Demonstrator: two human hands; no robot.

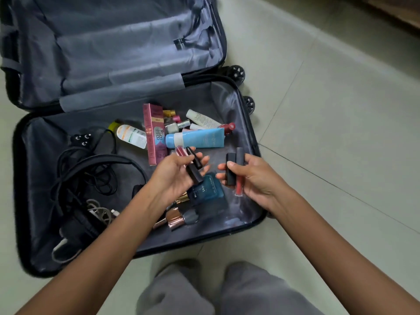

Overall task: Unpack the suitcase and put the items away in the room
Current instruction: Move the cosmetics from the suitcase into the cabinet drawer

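black lipstick tubes (195, 172) held in left hand (173, 180), right hand (253, 178) grips red lip gloss (238, 189) & dark tube (230, 171); prob best bunch all tight b4 leaving suitcase (223, 96).

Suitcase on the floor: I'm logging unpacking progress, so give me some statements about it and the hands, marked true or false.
1. The suitcase lies open on the floor. True.
2. The left hand is empty. False: it holds dark tubes.
3. The right hand holds a red lip gloss. True.
4. The blue tube lies in the far half. False: it lies in the near half.
5. The black cables lie right of the blue tube. False: they lie left of it.
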